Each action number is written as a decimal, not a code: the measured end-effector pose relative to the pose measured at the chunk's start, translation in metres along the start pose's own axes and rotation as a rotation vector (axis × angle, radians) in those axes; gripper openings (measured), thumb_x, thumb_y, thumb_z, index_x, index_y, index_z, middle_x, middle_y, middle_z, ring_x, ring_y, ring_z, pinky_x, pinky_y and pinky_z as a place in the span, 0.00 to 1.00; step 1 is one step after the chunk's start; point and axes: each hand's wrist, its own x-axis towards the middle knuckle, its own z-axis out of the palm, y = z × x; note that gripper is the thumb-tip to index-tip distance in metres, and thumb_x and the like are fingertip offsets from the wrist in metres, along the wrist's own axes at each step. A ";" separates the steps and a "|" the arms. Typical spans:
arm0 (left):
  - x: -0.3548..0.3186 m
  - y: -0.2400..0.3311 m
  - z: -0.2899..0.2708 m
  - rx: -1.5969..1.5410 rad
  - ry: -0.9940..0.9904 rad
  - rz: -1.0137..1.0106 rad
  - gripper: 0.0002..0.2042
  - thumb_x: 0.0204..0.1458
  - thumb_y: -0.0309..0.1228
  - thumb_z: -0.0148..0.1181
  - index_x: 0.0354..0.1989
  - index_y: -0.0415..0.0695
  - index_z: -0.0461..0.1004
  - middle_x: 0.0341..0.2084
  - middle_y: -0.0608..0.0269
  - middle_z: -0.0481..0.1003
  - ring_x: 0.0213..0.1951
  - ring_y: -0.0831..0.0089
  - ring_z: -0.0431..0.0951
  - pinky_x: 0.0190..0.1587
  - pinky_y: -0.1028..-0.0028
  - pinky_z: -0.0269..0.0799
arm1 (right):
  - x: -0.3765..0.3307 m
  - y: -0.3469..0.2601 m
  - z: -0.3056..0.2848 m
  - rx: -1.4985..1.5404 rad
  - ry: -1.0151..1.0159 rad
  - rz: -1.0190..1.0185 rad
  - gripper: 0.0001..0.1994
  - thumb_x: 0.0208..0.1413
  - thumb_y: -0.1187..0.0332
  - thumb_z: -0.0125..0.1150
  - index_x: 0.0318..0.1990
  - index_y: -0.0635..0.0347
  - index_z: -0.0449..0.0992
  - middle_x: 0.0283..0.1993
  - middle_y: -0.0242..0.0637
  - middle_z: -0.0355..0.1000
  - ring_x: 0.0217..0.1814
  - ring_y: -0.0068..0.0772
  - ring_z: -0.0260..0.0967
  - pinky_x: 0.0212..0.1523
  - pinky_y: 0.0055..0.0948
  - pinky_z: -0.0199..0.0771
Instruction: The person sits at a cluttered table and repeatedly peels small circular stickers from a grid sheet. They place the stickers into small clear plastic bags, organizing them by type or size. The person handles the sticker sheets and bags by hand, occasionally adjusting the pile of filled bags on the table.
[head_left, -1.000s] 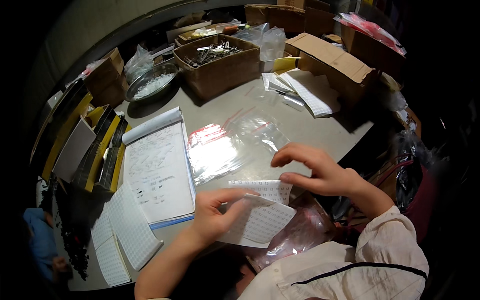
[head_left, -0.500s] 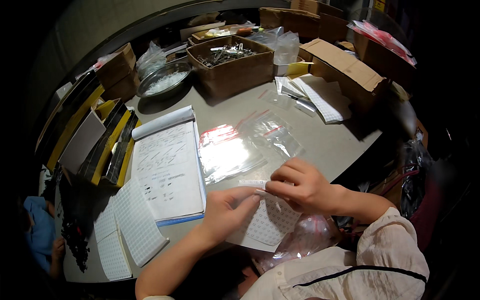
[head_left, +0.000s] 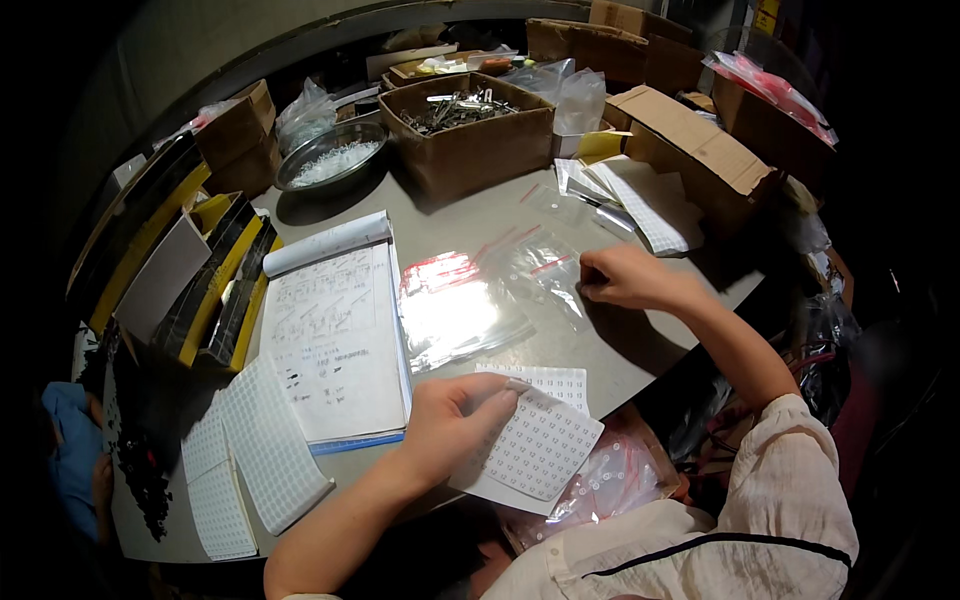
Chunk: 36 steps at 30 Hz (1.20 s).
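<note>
My left hand (head_left: 450,425) holds a white sheet of small round stickers (head_left: 535,445) at the near edge of the grey table (head_left: 470,220), thumb on top of the sheet. My right hand (head_left: 625,277) is stretched out over the table with fingers curled, pinching the edge of a small clear zip bag with a red strip (head_left: 540,270). A larger pile of clear zip bags (head_left: 450,310) lies between the two hands, shining under the light. More bagged small parts (head_left: 610,480) rest in my lap below the sheet.
An open notepad (head_left: 335,330) lies left of the bags. White sticker sheets (head_left: 260,450) sit at the near left. At the back stand a cardboard box of metal parts (head_left: 465,125), a metal bowl (head_left: 330,155) and more boxes (head_left: 700,140). Yellow-black cartons (head_left: 190,270) line the left.
My right hand left the sticker sheet and reached forward to the small zip bag on the table. My left hand stayed on the sheet.
</note>
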 end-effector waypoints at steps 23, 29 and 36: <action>0.000 -0.004 -0.004 0.139 -0.019 0.102 0.11 0.59 0.28 0.63 0.46 0.35 0.83 0.33 0.59 0.84 0.34 0.78 0.80 0.39 0.76 0.76 | 0.064 0.032 -0.026 -0.189 -0.103 0.190 0.27 0.52 0.46 0.71 0.38 0.68 0.79 0.34 0.53 0.78 0.38 0.52 0.78 0.40 0.43 0.76; -0.002 -0.001 -0.005 0.189 -0.060 0.174 0.10 0.56 0.29 0.65 0.43 0.38 0.84 0.32 0.54 0.84 0.33 0.75 0.82 0.39 0.73 0.77 | -0.002 0.004 -0.029 -0.127 -0.321 0.232 0.32 0.60 0.36 0.60 0.35 0.65 0.81 0.21 0.41 0.75 0.27 0.39 0.77 0.31 0.38 0.73; -0.006 0.004 -0.006 0.141 -0.156 0.149 0.08 0.54 0.25 0.65 0.41 0.39 0.85 0.33 0.55 0.85 0.34 0.76 0.83 0.40 0.74 0.77 | -0.069 -0.060 -0.029 -0.133 -0.474 -0.061 0.21 0.62 0.50 0.62 0.37 0.63 0.82 0.33 0.51 0.78 0.40 0.58 0.76 0.42 0.46 0.74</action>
